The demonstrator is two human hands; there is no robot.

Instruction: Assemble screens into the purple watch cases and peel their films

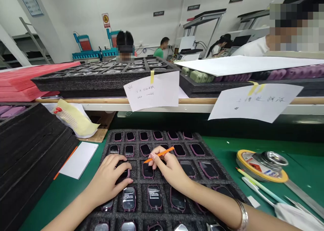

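Observation:
A black foam tray (138,162) lies before me, holding rows of purple-framed smartwatches in its square pockets. My right hand (164,162) pinches a slim orange stick (165,151). The stick's left end is by the top edge of a dark-screened smartwatch (148,171). My left hand (111,173) is open over the tray's left part, fingers apart, partly covering another smartwatch (126,173); whether it presses on it I cannot tell. Nearer to me, a smartwatch (129,199) and its neighbour (155,197) show lines of white text.
On the green table's right lie a yellow-rimmed tin (262,165), pens (255,182) and a white cloth (293,214). Stacked black foam trays (32,156) and a white pad (79,159) are left. A shelf (194,103) with loaded trays crosses ahead; people sit beyond.

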